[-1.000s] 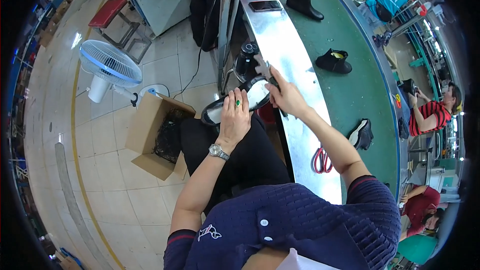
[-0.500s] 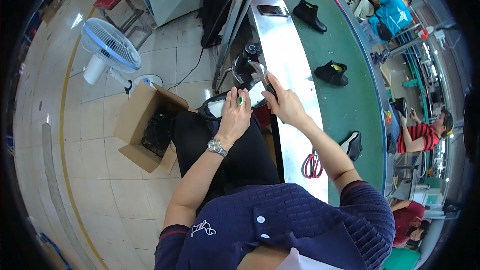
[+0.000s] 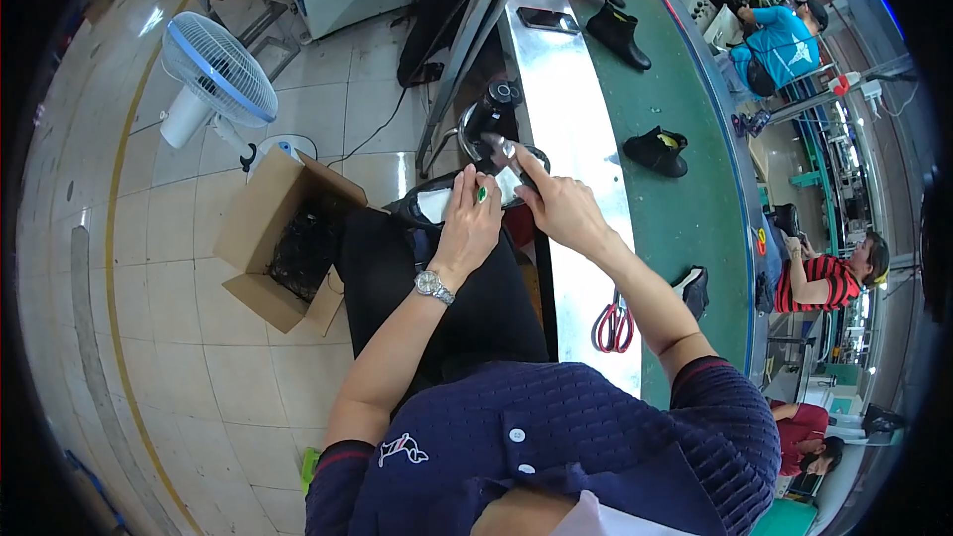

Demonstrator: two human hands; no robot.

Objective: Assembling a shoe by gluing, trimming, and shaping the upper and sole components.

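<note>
A black shoe (image 3: 431, 204) with a white sole-side surface lies across my knees, its far end beside the metal bench edge. My left hand (image 3: 470, 226) is laid over the shoe, fingers close together on the white surface, with a green-stoned ring and a wristwatch (image 3: 433, 286). The thumb side is hidden. In my closed right hand (image 3: 571, 210) is a hammer (image 3: 499, 151), its metal head slightly blurred over the shoe near my left fingertips. A dark metal stand (image 3: 488, 119) rises just beyond the shoe.
Red-handled scissors (image 3: 613, 326) and a phone (image 3: 548, 20) lie on the metal bench. Several black boots, one (image 3: 657, 152) midway, stand on the green conveyor (image 3: 660, 213). At left are an open carton (image 3: 253, 268) and a fan (image 3: 220, 69). Co-workers sit across the conveyor.
The hammer head has moved left and slightly down, toward my left fingers. Another person's hand now holds a boot at the conveyor's far end. My left hand stays on the shoe.
</note>
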